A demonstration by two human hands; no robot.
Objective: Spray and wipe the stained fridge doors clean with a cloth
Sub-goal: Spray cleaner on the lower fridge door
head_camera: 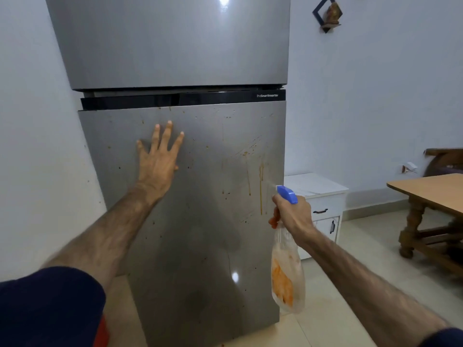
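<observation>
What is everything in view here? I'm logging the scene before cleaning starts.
Upper fridge door: one, silver-grey, top.
Lower fridge door: one, silver-grey, orange drips and specks, centre.
Spray bottle: one, blue head, in right hand, aimed at the drips.
Cloth: one, white stained orange, hanging below right hand.
Cabinet: one, white, right of fridge.
Table: one, wooden, far right.
Wall shelf: one, dark, upper right.
Left hand: flat on lower door, fingers spread.
Right hand: gripping bottle.

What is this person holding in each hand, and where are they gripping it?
The right hand grips a spray bottle by its neck, just under the blue nozzle head. The left hand holds nothing; it rests open and flat on the lower fridge door.
</observation>
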